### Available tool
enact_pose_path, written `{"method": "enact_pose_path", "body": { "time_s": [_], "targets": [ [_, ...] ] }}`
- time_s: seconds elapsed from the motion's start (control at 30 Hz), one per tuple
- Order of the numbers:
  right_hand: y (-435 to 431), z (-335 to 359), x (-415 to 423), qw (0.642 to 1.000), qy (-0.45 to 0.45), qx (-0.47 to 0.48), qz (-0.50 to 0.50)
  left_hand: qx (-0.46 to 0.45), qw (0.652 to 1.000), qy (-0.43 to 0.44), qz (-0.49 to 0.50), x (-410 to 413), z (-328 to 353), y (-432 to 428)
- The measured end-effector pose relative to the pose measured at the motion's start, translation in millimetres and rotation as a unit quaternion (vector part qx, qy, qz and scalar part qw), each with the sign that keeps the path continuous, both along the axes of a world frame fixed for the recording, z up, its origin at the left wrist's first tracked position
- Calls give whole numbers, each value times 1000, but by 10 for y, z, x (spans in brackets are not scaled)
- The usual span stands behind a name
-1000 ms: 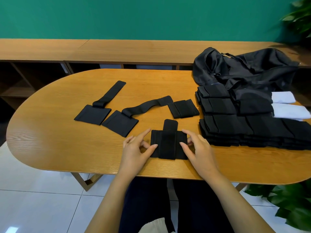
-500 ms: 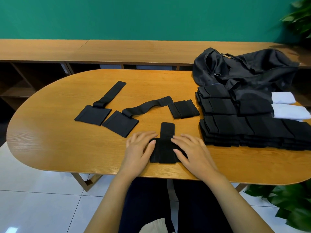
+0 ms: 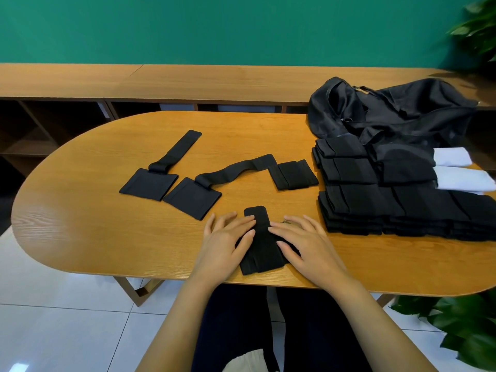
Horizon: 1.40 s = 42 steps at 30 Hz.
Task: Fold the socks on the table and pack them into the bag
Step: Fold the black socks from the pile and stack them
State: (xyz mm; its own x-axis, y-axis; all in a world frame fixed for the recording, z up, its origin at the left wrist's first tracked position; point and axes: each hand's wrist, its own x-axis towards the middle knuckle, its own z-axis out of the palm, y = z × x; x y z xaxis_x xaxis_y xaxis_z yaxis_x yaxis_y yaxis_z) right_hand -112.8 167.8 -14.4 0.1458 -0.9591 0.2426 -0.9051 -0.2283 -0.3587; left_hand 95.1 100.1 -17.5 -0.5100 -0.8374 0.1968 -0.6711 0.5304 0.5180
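Observation:
A partly folded black sock [image 3: 261,248] lies near the table's front edge, one end sticking out toward the far side. My left hand [image 3: 226,244] presses flat on its left part and my right hand [image 3: 306,242] presses flat on its right part, fingers straight. Two unfolded black socks [image 3: 158,178] [image 3: 214,183] lie to the left of the middle. A folded black sock [image 3: 293,174] sits beyond my hands. A stack of folded black socks [image 3: 375,202] fills the right side. The black bag [image 3: 389,114] lies crumpled behind the stack.
The oval wooden table [image 3: 94,224] stands on a white tiled floor. White folded cloth [image 3: 456,170] lies at the far right. A long wooden shelf [image 3: 188,81] runs along the green wall. Plants [image 3: 461,320] stand at the lower right and upper right.
Both hands moved inward from the sock's sides onto it and now press it flat. The sock has slid slightly toward me.

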Motion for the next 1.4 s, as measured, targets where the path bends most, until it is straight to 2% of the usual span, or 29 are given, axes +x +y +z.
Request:
{"method": "enact_pose_path", "body": {
  "time_s": [0.23, 0.37, 0.53, 0.7, 0.8, 1.0, 1.27, 1.4],
  "targets": [
    [2, 0, 2, 1000, 10, -12, -10, -10, 1000, 2, -2, 5, 12, 11],
    [8, 21, 10, 998, 21, -12, -55, -5, 997, 58, -42, 36, 47, 47],
    [6, 27, 20, 997, 3, -5, -79, -14, 996, 17, -85, 36, 20, 32],
    [32, 59, 8, 999, -39, -19, -28, -30, 998, 37, -48, 25, 18, 39],
    [32, 27, 0, 999, -18, -40, 2, -18, 998, 54, -26, 25, 19, 33],
    [51, 10, -2, 992, -42, -116, -34, -11, 993, 117, -26, 47, 35, 45],
    [67, 47, -1, 986, -82, -142, -43, -63, 991, 120, 5, 57, -28, -3],
    [51, 62, -1, 983, -129, -112, -61, -43, 986, 155, 32, 74, -13, -7]
  ]
}}
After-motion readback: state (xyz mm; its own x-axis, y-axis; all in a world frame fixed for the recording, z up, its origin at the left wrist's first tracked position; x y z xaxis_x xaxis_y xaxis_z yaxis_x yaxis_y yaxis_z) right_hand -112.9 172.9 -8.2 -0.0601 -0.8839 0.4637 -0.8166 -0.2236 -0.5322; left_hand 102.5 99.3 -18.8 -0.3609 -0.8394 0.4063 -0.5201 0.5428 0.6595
